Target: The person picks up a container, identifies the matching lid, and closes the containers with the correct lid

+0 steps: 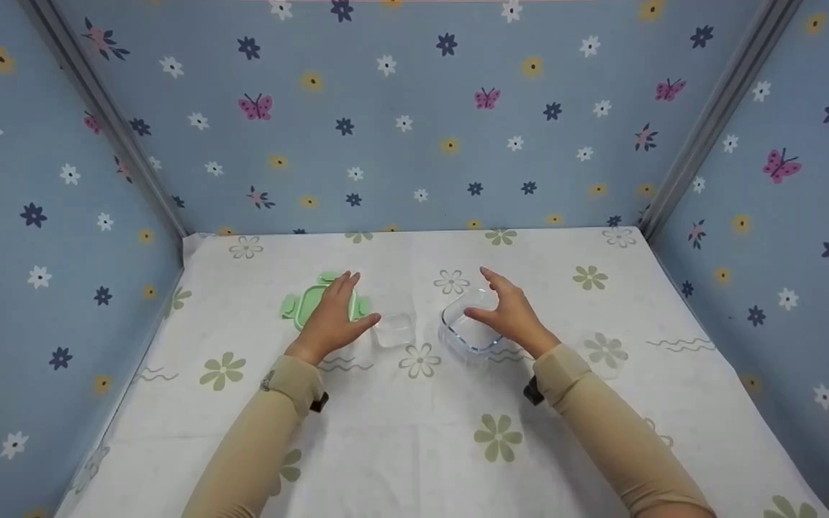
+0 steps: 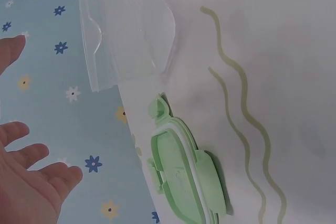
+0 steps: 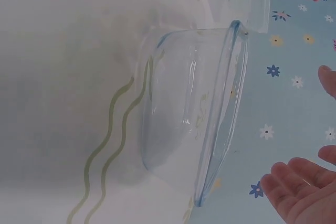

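Head view first: where is the clear glass container with rounded corners and blue-tinted rim (image 1: 465, 336) found?
– It is seen upright on the white flower-printed cloth (image 1: 422, 403), below the right hand (image 1: 515, 316) and slightly to its left.
– By which hand could it be reached sooner?
– By the right one, which is clearly nearer. Its thumb and fingers are spread wide and nothing is held; in the right wrist view, a gap is left above the rim.
– Can the long axis be told?
– The container is turned aslant, but its longer side cannot be told surely.
– And the left hand (image 1: 332, 320)?
– It is also spread wide, without load, over the green plastic lid with side clips (image 1: 310, 306). Between lid and container, the small clear plastic box (image 1: 394, 331) is seen.
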A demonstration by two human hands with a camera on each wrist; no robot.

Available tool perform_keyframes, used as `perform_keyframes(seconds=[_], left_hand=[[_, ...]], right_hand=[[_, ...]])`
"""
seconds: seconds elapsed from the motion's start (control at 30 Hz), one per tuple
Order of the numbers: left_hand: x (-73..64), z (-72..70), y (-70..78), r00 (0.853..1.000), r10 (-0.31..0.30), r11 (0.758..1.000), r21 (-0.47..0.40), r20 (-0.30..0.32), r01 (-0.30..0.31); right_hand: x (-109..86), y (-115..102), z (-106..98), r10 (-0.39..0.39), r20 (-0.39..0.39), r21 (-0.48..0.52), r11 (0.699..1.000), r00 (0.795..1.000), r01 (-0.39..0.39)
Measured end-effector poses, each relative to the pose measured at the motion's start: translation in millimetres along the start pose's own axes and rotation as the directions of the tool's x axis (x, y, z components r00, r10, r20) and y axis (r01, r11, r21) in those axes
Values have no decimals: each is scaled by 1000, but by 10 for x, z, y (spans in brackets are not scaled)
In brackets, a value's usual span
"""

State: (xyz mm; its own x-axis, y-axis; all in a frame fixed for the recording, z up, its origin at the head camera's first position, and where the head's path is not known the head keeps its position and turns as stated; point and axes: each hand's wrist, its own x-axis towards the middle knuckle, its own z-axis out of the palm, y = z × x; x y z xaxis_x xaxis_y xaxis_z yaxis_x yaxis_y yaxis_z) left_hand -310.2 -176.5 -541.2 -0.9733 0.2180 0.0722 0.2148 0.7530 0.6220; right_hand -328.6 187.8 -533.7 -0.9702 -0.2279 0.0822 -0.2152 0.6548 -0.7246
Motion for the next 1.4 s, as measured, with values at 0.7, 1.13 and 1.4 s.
perform_keyframes(seconds=[0.7, 1.13, 1.4], left_hand=[[-45, 35, -94, 1000, 2, 999, -42, 26, -1], [-85, 71, -82, 999, -31, 997, -68, 31, 33], [-93, 97, -103, 997, -63, 992, -109, 44, 68]], right_hand=[[43, -86, 178, -41, 21, 32, 999, 999, 41], [66, -139, 272, -56, 43, 67, 996, 998, 53], [73, -144, 332, -76, 32, 71, 995, 997, 74]])
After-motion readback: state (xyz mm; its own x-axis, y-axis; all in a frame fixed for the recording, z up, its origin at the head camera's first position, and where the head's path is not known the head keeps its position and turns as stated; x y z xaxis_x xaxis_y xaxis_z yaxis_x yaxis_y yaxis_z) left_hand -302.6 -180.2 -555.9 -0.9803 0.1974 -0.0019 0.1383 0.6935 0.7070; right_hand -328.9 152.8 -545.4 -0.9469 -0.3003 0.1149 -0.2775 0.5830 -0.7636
